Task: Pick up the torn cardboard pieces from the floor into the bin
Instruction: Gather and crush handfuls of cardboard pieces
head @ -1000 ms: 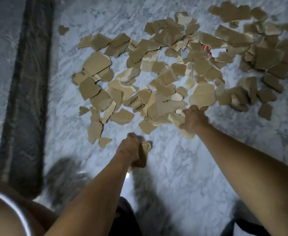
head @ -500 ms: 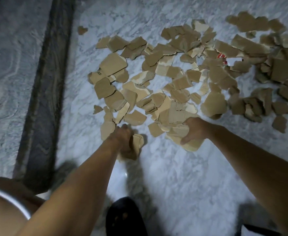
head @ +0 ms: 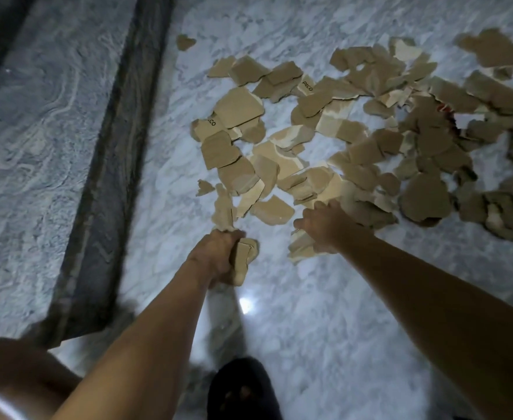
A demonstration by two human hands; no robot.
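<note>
Head view, the only one. The torn cardboard pieces [head: 309, 140] lie scattered in a loose, overlapping spread across the marble floor [head: 340, 313], thickest toward the far right, with a few strays at the near left edge. My left grip [head: 218, 253] is closed in a fist round a small stack [head: 244, 256] of scraps, held just above the floor at the near edge of the spread. My right grip [head: 324, 228] is down among the pieces, fingers curled over them, with pale scraps [head: 302, 247] pinched beneath the palm; how many it holds I cannot tell. The bin is not in view. A dark band [head: 112, 177] runs along the floor to the left, and a black slipper [head: 243, 389] shows at the bottom edge. Assessment: the pieces look light, thin and fairly stiff, with ragged edges. They should slide easily on polished stone, so flat ones are best raked into a heap and then pinched at an edge or a lifted corner, several together. Loosely held stacks may shed scraps in carrying.
</note>
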